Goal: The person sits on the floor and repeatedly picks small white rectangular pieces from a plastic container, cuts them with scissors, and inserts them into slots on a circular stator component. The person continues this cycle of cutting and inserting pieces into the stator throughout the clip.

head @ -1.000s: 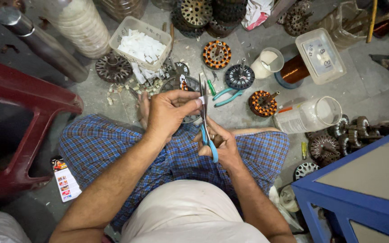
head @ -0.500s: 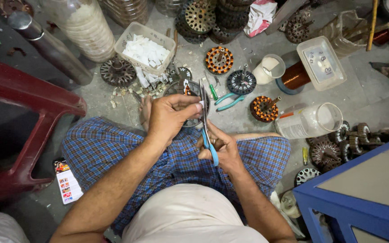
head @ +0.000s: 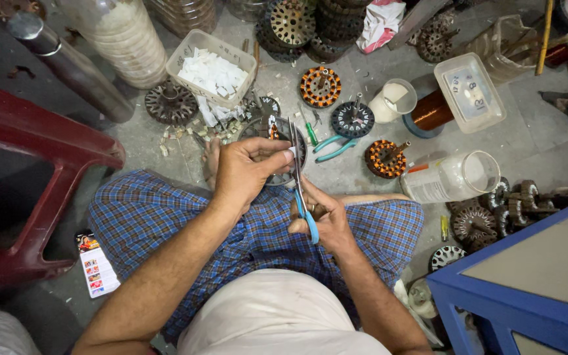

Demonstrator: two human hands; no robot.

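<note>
Mid-frame: our left hand (head: 248,172) pinches a small white slip (head: 291,153) — thin, floppy, so we'd hold near the edge; right hand (head: 320,220) grips blue-handled scissors (head: 300,187), blades up.

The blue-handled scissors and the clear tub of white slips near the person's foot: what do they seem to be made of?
The blue-handled scissors, held in the right hand, look like bare grey steel blades with glossy moulded plastic handles. The clear rectangular tub seems thin translucent plastic, since the floor shows faintly through its walls. The small white slips inside look like matte cut paper, possibly thin card.
</note>
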